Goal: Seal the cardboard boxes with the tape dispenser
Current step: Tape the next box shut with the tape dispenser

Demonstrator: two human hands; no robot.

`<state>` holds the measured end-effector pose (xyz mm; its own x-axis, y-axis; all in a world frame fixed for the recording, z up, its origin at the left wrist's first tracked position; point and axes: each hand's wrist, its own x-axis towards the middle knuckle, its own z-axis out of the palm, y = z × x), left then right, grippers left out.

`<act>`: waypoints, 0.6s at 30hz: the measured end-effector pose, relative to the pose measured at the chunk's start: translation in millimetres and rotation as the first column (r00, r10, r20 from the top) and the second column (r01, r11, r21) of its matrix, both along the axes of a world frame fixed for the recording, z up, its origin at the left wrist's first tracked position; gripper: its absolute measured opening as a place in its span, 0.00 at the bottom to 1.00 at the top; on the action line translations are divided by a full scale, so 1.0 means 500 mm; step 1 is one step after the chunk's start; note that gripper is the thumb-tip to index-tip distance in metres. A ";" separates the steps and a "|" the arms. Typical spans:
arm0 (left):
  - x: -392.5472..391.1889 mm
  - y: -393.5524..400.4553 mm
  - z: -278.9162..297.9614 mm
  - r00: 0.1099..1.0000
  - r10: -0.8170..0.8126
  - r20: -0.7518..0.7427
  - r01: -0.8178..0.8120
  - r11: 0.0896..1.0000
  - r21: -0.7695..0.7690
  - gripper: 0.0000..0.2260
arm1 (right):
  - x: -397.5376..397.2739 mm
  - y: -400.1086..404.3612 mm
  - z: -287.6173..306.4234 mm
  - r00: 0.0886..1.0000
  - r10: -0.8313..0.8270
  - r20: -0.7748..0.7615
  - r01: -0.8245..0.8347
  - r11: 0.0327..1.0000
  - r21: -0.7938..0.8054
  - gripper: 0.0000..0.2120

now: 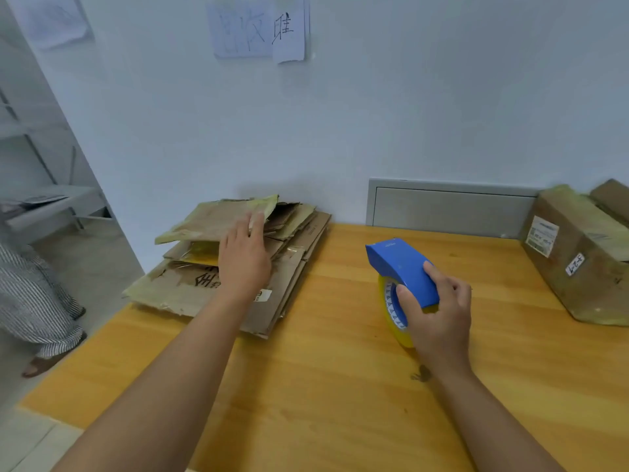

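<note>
on the table (323, 386), the right hand (439, 311) grips the dispenser (401, 270) standing ready, while the left hand (243, 257), fingers straight, rests on the flattened boxes (292, 247), likely to pick one for sealing

Sealed box (578, 253) cut off at right edge, wall papers (260, 30) blurred, striped-trousered person (30, 294) cropped at left.

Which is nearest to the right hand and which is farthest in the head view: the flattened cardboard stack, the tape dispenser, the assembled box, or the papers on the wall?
1. tape dispenser, gripped in the right hand.
2. assembled box, on the table's right edge.
3. flattened cardboard stack, to the left, under the left hand.
4. papers on the wall, high up behind.
</note>
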<state>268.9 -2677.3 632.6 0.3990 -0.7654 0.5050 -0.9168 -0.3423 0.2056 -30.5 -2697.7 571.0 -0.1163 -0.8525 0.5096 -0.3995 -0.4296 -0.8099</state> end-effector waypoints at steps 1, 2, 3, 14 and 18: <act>0.006 -0.003 -0.002 1.000 0.008 0.010 -0.007 1.000 -0.012 0.30 | -0.002 0.001 -0.004 1.000 0.003 -0.007 -0.003 1.000 -0.011 0.28; 0.011 -0.005 -0.004 0.999 0.019 0.030 -0.018 1.000 -0.026 0.28 | -0.004 0.002 -0.008 1.000 0.003 -0.015 -0.003 1.000 -0.020 0.28; 0.017 -0.007 -0.005 0.998 0.027 0.051 -0.025 0.999 -0.042 0.26 | -0.006 0.003 -0.012 1.000 0.003 -0.021 -0.003 1.000 -0.024 0.28; -0.035 0.003 0.077 0.969 -0.073 0.238 0.159 0.916 -0.368 0.08 | -0.004 0.008 -0.014 1.000 -0.004 0.003 0.004 0.997 -0.071 0.28; -0.099 0.018 0.136 0.980 -0.151 0.133 0.196 0.860 -0.471 0.10 | -0.007 0.018 0.007 1.000 -0.017 0.010 0.018 0.995 -0.097 0.28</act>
